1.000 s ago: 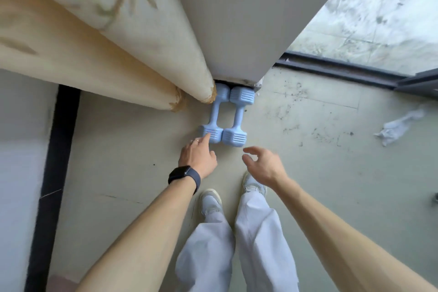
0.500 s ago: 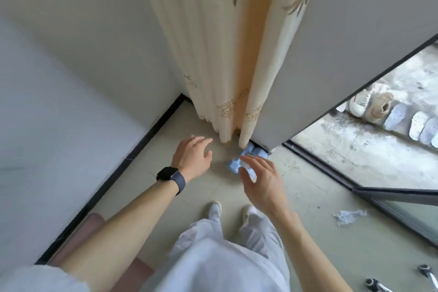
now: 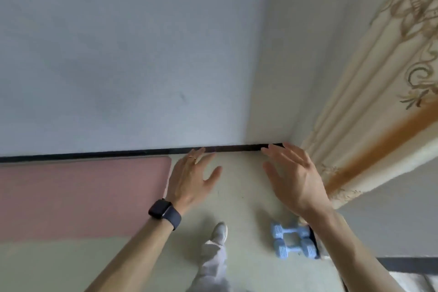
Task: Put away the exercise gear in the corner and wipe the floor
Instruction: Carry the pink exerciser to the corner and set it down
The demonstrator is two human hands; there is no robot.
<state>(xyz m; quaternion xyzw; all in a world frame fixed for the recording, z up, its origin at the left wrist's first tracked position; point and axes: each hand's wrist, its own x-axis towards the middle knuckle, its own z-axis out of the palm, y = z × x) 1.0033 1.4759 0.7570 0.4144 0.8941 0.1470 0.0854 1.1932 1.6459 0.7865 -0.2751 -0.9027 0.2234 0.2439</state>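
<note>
Two light blue dumbbells (image 3: 294, 243) lie side by side on the pale floor at the lower right, against the wall near the curtain's hem. A pink exercise mat (image 3: 80, 197) lies flat along the wall at the left. My left hand (image 3: 193, 179), with a dark watch on the wrist and a ring on one finger, hovers with fingers spread beside the mat's right end. My right hand (image 3: 295, 176) is held out, fingers straight, above the floor near the corner. Neither hand holds anything.
A cream curtain with a brown pattern (image 3: 369, 111) hangs at the right, down to the floor. A black skirting strip (image 3: 118, 153) runs along the foot of the white wall. My shoe (image 3: 220, 232) and grey trouser leg stand between the arms.
The view has swung left from the curtain and doorway to the wall and mat. Both hands have drawn away from the dumbbells, which now lie at the lower right.
</note>
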